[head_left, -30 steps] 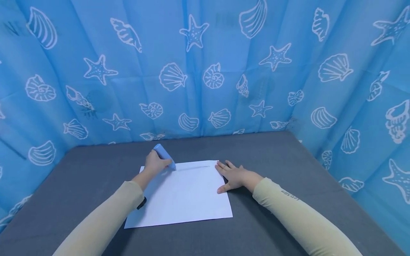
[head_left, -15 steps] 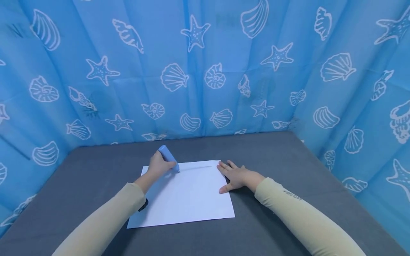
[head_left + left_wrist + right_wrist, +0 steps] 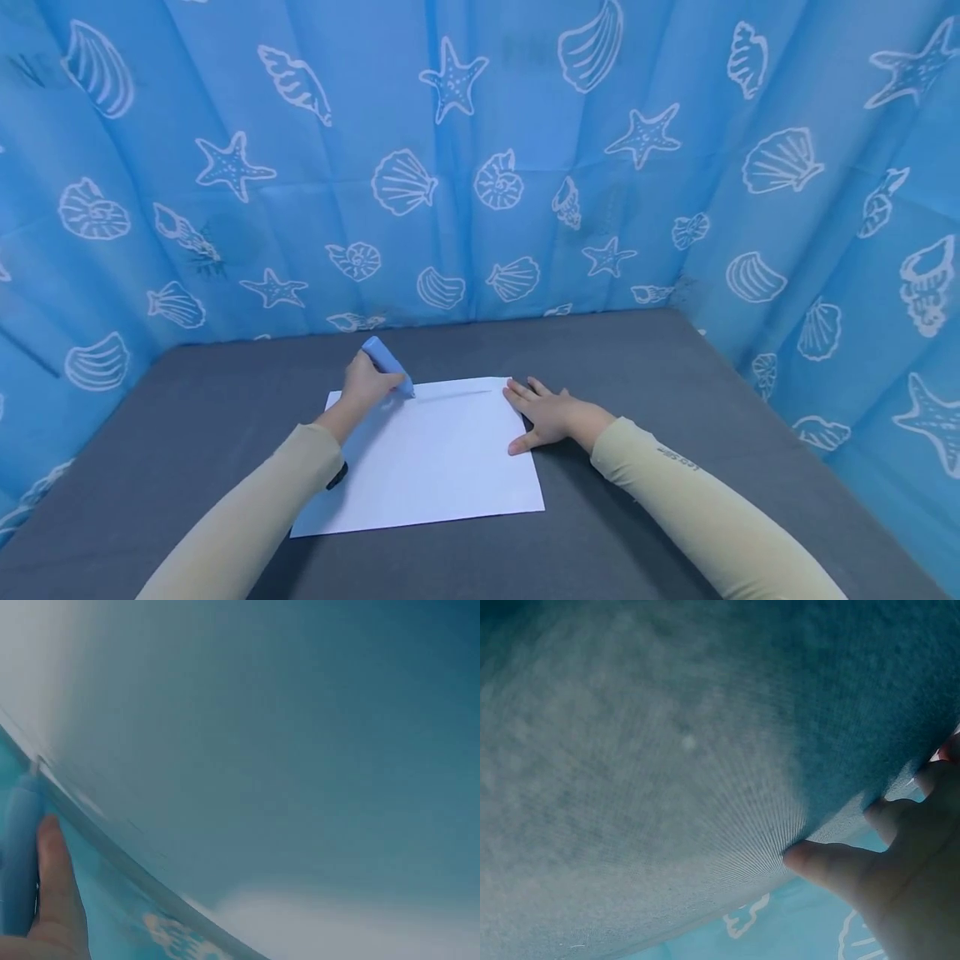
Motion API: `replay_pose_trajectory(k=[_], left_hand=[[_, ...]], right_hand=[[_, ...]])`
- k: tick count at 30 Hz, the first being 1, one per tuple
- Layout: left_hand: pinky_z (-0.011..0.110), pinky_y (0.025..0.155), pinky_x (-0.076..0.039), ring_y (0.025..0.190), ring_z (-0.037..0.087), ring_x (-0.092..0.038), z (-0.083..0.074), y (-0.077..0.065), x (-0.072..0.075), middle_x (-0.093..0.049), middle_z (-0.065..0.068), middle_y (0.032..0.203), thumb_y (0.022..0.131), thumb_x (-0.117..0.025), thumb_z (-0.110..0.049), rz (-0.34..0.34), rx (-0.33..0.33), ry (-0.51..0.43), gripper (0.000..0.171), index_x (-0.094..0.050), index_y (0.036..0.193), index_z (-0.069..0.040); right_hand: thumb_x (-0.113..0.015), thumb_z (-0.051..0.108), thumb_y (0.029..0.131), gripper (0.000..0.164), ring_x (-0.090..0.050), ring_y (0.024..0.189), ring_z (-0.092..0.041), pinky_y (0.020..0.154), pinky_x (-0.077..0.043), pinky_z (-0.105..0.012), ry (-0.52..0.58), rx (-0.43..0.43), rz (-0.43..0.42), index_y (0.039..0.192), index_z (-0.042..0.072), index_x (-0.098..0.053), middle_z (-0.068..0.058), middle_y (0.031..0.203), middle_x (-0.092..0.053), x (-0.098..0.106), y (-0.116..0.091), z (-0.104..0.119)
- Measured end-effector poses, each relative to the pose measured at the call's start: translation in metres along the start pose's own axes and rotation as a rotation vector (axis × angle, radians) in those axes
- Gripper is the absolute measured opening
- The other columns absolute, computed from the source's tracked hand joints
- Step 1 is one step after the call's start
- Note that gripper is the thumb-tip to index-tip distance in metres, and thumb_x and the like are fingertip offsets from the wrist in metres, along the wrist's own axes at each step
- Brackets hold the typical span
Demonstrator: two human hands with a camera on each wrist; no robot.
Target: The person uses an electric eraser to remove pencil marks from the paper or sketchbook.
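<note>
Since the previous head frame, the tip of the pen [image 3: 383, 355] has shifted slightly toward the far edge of the paper [image 3: 446, 458]. Head view: the left hand [image 3: 366, 382] is clamped on the pen, its tip just inside that edge; I cannot confirm contact. The right hand [image 3: 551, 414], fingers apart, rests on the paper's right edge, against the bench [image 3: 217, 400]. Left wrist view: one finger lies along the barrel. I judge the pen light, stiff, smooth; grip just above the tip. Right wrist view: fingers spread, nothing gripped. I judge the paper limp and prone to slide; hold its margin.
</note>
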State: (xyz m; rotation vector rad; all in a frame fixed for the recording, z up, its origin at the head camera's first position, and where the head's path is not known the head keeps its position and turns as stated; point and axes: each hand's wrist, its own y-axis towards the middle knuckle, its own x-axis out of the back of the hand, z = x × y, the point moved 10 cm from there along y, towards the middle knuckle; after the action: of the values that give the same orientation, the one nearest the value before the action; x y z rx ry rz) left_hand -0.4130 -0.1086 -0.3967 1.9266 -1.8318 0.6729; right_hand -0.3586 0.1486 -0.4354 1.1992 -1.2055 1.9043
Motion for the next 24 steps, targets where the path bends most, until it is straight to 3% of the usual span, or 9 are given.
replay_pose_trajectory(k=[5,11,17,20,24], left_hand=[[0.042,0.083,-0.054,0.099,0.036,-0.062,-0.0030,-0.0005,-0.0062,-0.055,0.028,0.116,0.085,-0.070,-0.013,0.054,-0.015,0.028,0.057,-0.039,0.128,0.010],[0.038,0.077,-0.056,0.090,0.033,-0.065,-0.0016,0.0061,-0.0022,-0.057,0.027,0.110,0.085,-0.069,-0.012,0.013,0.000,0.000,0.052,-0.041,0.123,0.009],[0.039,0.078,-0.056,0.091,0.034,-0.064,-0.0011,0.0046,-0.0055,-0.057,0.029,0.114,0.085,-0.070,-0.012,0.050,-0.005,0.001,0.057,-0.040,0.128,0.011],[0.039,0.079,-0.056,0.093,0.034,-0.064,0.0032,0.0035,-0.0061,-0.055,0.029,0.117,0.087,-0.070,-0.012,0.047,0.025,-0.039,0.060,-0.037,0.131,0.010],[0.039,0.079,-0.055,0.093,0.034,-0.064,0.0015,0.0032,-0.0063,-0.055,0.029,0.115,0.086,-0.070,-0.013,0.035,0.025,-0.027,0.059,-0.037,0.130,0.010]], right_hand=[[-0.063,0.063,0.083,0.103,0.001,0.147,-0.036,0.108,-0.011,-0.070,-0.003,-0.009,0.003,0.157,0.011,-0.012,-0.006,0.163,-0.005,-0.0013,0.0004,-0.0021],[-0.063,0.063,0.083,0.104,0.001,0.147,-0.036,0.108,-0.011,-0.070,0.017,0.007,-0.001,0.157,0.011,-0.012,-0.007,0.163,-0.005,-0.0008,0.0020,-0.0016],[-0.064,0.062,0.082,0.104,0.001,0.147,-0.036,0.108,-0.011,-0.070,0.013,-0.005,0.005,0.157,0.011,-0.012,-0.007,0.163,-0.006,-0.0029,0.0016,-0.0036],[-0.063,0.063,0.082,0.104,0.001,0.147,-0.036,0.108,-0.010,-0.070,0.015,0.001,0.004,0.157,0.011,-0.012,-0.007,0.163,-0.005,-0.0029,0.0015,-0.0025],[-0.063,0.062,0.083,0.103,0.001,0.147,-0.036,0.108,-0.011,-0.070,0.023,0.005,-0.004,0.157,0.011,-0.013,-0.006,0.163,-0.005,-0.0014,0.0010,-0.0012]])
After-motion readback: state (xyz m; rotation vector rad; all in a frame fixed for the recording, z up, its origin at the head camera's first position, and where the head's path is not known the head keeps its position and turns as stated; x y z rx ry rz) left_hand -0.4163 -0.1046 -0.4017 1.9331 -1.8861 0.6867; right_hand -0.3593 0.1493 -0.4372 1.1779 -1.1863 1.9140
